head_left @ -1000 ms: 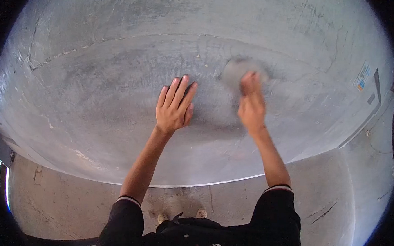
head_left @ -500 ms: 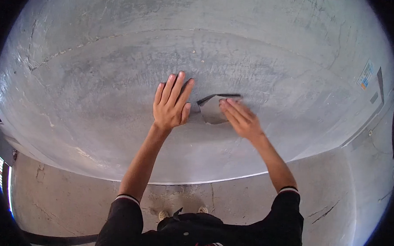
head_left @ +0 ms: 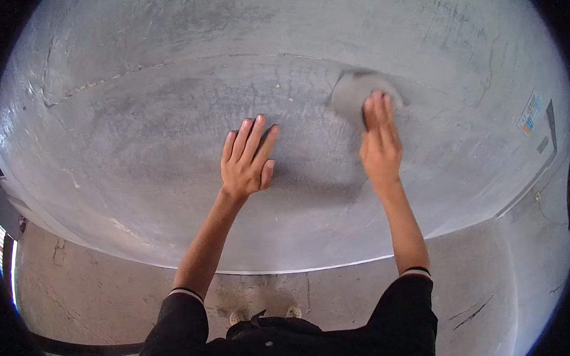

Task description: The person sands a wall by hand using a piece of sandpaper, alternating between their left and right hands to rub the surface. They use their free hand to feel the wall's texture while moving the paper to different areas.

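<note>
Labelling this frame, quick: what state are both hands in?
Left hand: open, on the grey surface.
Right hand: fingers over a blurred sheet; grip can't be told.

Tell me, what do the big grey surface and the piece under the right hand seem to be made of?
The big grey surface: perhaps plaster, filler or coated metal; it looks hard, with scuffs, a crack-like line and a faint sheen.

The piece under the right hand: thin and matte, perhaps paper, cloth or sandpaper; blur hides its texture.

Sheet blurred, partly covered by right hand; sticker print too small to be read; shirt cut off below.
</note>
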A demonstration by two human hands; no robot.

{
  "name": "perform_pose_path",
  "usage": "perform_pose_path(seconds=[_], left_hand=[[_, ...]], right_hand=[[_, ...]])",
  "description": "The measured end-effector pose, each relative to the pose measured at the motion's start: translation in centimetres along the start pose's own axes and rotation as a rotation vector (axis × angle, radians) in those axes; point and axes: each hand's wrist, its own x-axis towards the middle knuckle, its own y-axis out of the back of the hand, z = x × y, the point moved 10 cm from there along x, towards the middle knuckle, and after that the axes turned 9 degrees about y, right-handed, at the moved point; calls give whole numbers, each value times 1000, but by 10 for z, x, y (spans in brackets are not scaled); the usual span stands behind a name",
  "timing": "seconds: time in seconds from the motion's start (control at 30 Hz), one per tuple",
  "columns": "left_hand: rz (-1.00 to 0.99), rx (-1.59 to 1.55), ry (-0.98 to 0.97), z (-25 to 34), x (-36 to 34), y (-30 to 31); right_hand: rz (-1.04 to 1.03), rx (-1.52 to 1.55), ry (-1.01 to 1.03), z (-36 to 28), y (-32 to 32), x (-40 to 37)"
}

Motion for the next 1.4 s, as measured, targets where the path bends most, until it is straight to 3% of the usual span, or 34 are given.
perform_pose_path(seconds=[0.03,0.07,0.13,0.17,0.23,0.27,0.33,0.43,0.5,0.57,0.6,0.7,0.77,0.83,0.9,1.0,1.03,1.13,1.17,1.23,1.27,1.33,1.4], left_hand=[[-4,-4,3,1,-2,-1],[-6,-13,2,0,-2,0],[5,-22,7,-1,0,0],[-5,-22,13,-1,0,0],[-17,-16,17,-2,-1,-1],[4,-1,1,-1,-1,-1],[22,15,-16,0,0,-1],[25,-27,0,-1,-1,2],[-24,-32,2,-2,0,1],[-48,-49,25,-3,0,3],[-67,-69,36,-4,2,4],[-171,-147,49,-7,3,6],[-171,-155,62,-10,3,14],[-172,-162,66,-18,3,19],[-29,-147,53,-40,0,38],[-56,-57,92,-76,-7,49],[-49,-39,104,-87,-10,50],[-28,53,50,-99,-26,37],[-4,113,-5,-98,-32,35],[-8,113,-1,-99,-32,35],[-14,118,7,-99,-32,35],[-9,103,29,-99,-32,38],[0,101,48,-101,-29,39]], right_hand=[[68,-124,-93,11,10,4],[65,-24,-104,2,-2,-16],[-151,172,11,-55,-45,-70],[-149,169,19,-57,-44,-74],[-171,218,348,-87,-37,-73],[-165,218,351,-70,-36,-67],[53,197,-49,8,-4,-25],[165,146,-208,6,-4,-32],[87,305,-152,-31,-23,-62],[-153,208,249,-85,-47,-81],[-159,175,352,-83,-39,-71],[-136,99,206,-37,-14,-4],[108,-28,-118,-1,13,22],[65,-4,-95,-27,-15,-22],[-181,166,329,-108,-47,-46],[-128,147,400,-96,-35,-25],[-122,142,401,-85,-33,-7],[52,-2,-15,-36,-5,43],[51,-5,-20,-51,-14,31],[-123,338,2,-93,-59,-20],[-124,333,-2,-102,-64,-30],[-167,199,406,-151,-63,-34],[-140,177,327,-119,-49,-11]])
